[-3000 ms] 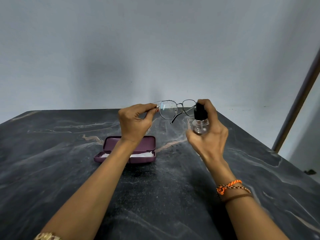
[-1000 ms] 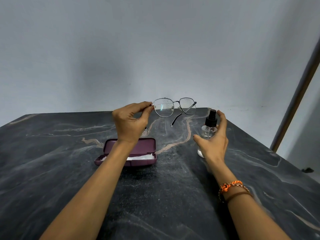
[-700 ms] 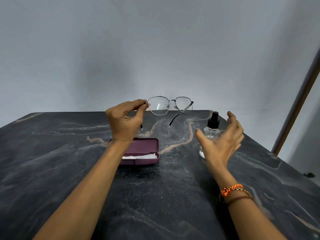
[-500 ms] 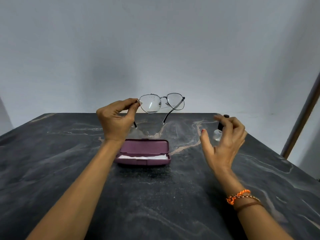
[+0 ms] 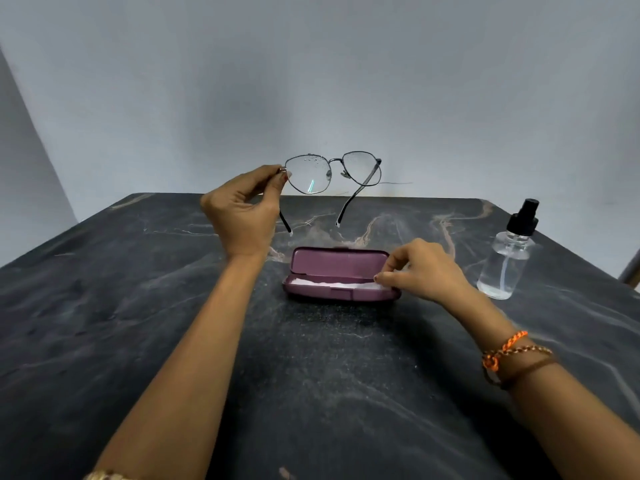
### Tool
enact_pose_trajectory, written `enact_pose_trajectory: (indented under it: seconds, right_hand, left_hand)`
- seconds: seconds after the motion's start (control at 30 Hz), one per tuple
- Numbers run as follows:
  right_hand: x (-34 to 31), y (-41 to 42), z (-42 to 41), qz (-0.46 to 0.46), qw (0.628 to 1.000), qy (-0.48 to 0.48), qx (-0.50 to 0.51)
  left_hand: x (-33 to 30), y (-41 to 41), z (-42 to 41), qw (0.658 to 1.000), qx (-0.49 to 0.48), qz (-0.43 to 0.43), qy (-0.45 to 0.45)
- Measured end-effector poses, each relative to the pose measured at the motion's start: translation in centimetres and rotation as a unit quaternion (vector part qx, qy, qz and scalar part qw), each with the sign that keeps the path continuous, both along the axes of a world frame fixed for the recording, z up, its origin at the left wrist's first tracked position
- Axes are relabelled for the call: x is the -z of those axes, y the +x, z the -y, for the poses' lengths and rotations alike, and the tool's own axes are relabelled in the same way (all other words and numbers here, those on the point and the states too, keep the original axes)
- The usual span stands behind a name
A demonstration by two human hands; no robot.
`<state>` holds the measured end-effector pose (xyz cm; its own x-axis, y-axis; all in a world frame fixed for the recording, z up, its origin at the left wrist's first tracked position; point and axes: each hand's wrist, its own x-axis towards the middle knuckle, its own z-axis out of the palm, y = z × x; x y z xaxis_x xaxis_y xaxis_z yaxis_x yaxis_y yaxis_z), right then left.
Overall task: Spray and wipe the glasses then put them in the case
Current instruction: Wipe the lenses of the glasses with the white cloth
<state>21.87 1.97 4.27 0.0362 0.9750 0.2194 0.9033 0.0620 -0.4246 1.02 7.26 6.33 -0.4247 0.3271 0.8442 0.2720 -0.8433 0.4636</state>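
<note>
My left hand (image 5: 242, 211) holds thin metal-framed glasses (image 5: 334, 173) by the left hinge, raised above the table with the temples unfolded and droplets on the lenses. Below them an open maroon glasses case (image 5: 341, 271) lies on the table, with a white cloth (image 5: 332, 284) inside. My right hand (image 5: 424, 270) is at the case's right end, thumb and fingertips pinched on the edge of the white cloth. A clear spray bottle (image 5: 507, 258) with a black pump top stands upright to the right of the case, apart from my hand.
The table (image 5: 138, 323) is dark marbled stone; its far edge runs just behind the glasses and its right edge is close to the bottle. A plain grey wall stands behind.
My right hand set the spray bottle down on the table, let go of it and moved left to the case, where it pinches the cloth. My left hand keeps the glasses raised.
</note>
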Motion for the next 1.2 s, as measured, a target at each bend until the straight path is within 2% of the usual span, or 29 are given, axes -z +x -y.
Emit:
enact_pose_trajectory:
  seconds: [0.1, 0.47, 0.7, 0.77, 0.87, 1.03, 1.13, 1.2]
  right_hand:
    - [-0.4, -0.4, -0.3, 0.042, 0.997, -0.058, 0.013]
    - [-1.2, -1.7, -0.7, 0.137, 0.984, -0.106, 0.047]
    - [-0.7, -1.5, -1.0, 0.117, 0.987, -0.113, 0.010]
    - [-0.4, -1.0, -1.2, 0.061, 0.991, -0.114, -0.015]
    - [0.0, -0.3, -0.9, -0.085, 0.990, -0.101, -0.054]
    - [-0.3, 0.2, -0.4, -0.262, 0.960, -0.064, -0.073]
    - [-0.8, 0.2, -0.6, -0.402, 0.913, -0.062, -0.037]
    - [-0.8, 0.2, -0.7, -0.529, 0.842, -0.099, -0.030]
  left_hand:
    - [0.2, 0.1, 0.0, 1.000, -0.001, 0.000, 0.002]
    - [0.2, 0.2, 0.3, 1.000, -0.017, -0.011, -0.003]
    - [0.4, 0.1, 0.2, 1.000, -0.020, -0.021, 0.003]
    - [0.4, 0.1, 0.3, 1.000, -0.020, -0.020, 0.001]
    - [0.3, 0.1, 0.5, 0.999, -0.029, -0.028, 0.001]
    - [0.2, 0.2, 0.9, 0.998, -0.038, -0.047, 0.000]
    - [0.1, 0.2, 1.0, 0.998, -0.042, -0.047, 0.002]
    - [0.0, 0.3, 1.0, 0.998, -0.044, -0.050, 0.004]
